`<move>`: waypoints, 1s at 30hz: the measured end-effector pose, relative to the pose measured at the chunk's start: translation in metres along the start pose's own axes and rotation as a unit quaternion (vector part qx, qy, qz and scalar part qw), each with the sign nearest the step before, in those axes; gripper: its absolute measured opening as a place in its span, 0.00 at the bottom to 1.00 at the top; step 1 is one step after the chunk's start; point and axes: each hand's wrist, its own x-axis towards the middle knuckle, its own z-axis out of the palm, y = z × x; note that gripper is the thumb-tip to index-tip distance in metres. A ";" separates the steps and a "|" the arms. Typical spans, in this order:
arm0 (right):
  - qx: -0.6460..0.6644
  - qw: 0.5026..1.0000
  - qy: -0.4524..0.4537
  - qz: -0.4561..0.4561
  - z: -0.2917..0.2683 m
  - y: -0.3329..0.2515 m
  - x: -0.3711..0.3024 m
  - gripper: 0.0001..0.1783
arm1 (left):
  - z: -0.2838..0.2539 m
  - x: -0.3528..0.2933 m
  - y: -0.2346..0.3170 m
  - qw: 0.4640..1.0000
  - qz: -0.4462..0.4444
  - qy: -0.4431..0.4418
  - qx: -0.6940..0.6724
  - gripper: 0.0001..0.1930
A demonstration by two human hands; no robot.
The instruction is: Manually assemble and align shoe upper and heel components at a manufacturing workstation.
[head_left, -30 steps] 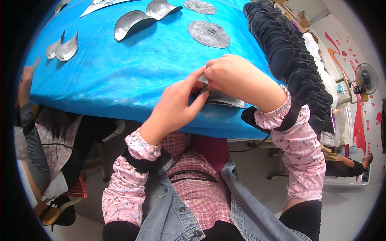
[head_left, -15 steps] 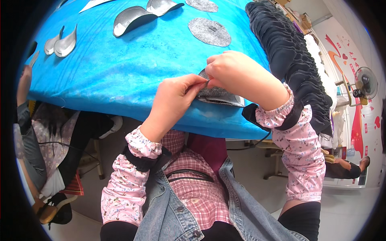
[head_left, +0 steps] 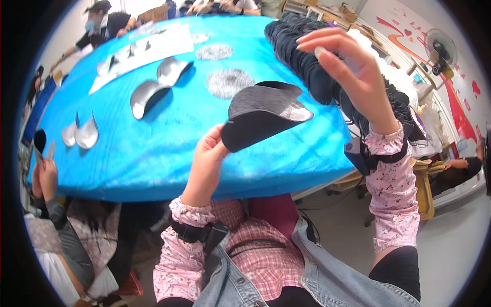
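So the left hand (head_left: 207, 153) is pinching one dark curved piece (head_left: 263, 116) by its lower-left corner, thumb and fingers clamped on the edge; the piece is held up above the near edge of the blue table (head_left: 153, 153), long axis running roughly from 8 o'clock up to 2 o'clock, with its pale grey tip pointing toward 3 o'clock; the right hand (head_left: 348, 66) is up at about 1 o'clock from the piece, fingers loosely spread and grasping nothing, apart from it. Counting the table: two grey round pads (head_left: 229, 83) at 12 o'clock; two big silvery curved shells (head_left: 144, 97) at 10 o'clock; two smaller ones (head_left: 81, 134) at 9 o'clock. A long stack of dark pieces (head_left: 307, 66) sits behind the right hand; too tightly packed to count, and partly hidden by the hand. Another person's hand (head_left: 43, 176) at the left rim holds something small and dark, hard to make out.
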 end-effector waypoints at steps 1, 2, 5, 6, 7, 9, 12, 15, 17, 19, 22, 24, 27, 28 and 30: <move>0.027 0.999 -0.019 0.036 -0.005 -0.004 -0.004 0.16 | 0.000 0.003 0.001 0.997 -0.031 -0.049 -0.055 0.12; 0.081 0.993 -0.056 0.073 -0.010 -0.004 -0.008 0.21 | -0.001 0.008 0.000 0.992 -0.072 -0.074 -0.076 0.11; 0.130 0.987 -0.068 0.063 -0.011 -0.003 -0.015 0.29 | 0.013 0.017 -0.001 0.976 -0.124 -0.109 -0.141 0.14; 0.138 0.987 -0.068 0.049 -0.013 -0.004 -0.017 0.26 | 0.018 0.016 0.000 0.971 -0.153 -0.097 -0.156 0.14; 0.140 0.987 -0.056 0.055 -0.015 -0.006 -0.015 0.24 | 0.018 0.018 -0.002 0.964 -0.167 -0.110 -0.178 0.14; 0.139 0.988 -0.037 0.063 -0.019 -0.007 -0.011 0.21 | 0.019 0.022 -0.005 0.955 -0.186 -0.127 -0.194 0.13; 0.093 0.994 -0.049 0.039 -0.027 -0.003 -0.003 0.17 | 0.021 0.024 -0.005 0.941 -0.198 -0.141 -0.233 0.11; 0.037 0.992 -0.116 0.015 -0.029 -0.006 0.005 0.16 | 0.016 0.024 -0.004 0.935 -0.208 -0.138 -0.250 0.10; 0.017 0.991 -0.131 0.026 -0.027 -0.005 0.009 0.15 | 0.014 0.025 -0.004 0.927 -0.208 -0.162 -0.265 0.10; -0.003 0.988 -0.148 0.037 -0.025 -0.009 0.012 0.14 | 0.014 0.024 -0.003 0.929 -0.206 -0.164 -0.258 0.11; -0.010 0.986 -0.154 0.069 -0.025 -0.014 0.013 0.12 | 0.018 0.020 -0.001 0.938 -0.203 -0.153 -0.237 0.12; 0.011 0.983 -0.171 0.067 -0.026 -0.012 0.014 0.10 | 0.018 0.018 -0.001 0.944 -0.201 -0.139 -0.222 0.13; -0.014 0.980 -0.188 0.067 -0.030 -0.022 0.016 0.10 | 0.016 0.018 -0.003 0.943 -0.202 -0.136 -0.226 0.13; -0.013 0.980 -0.189 0.066 -0.030 -0.024 0.016 0.10 | 0.014 0.020 -0.003 0.942 -0.204 -0.150 -0.221 0.13; -0.013 0.985 -0.167 0.038 -0.027 -0.028 0.015 0.09 | 0.012 0.022 -0.004 0.940 -0.206 -0.163 -0.216 0.12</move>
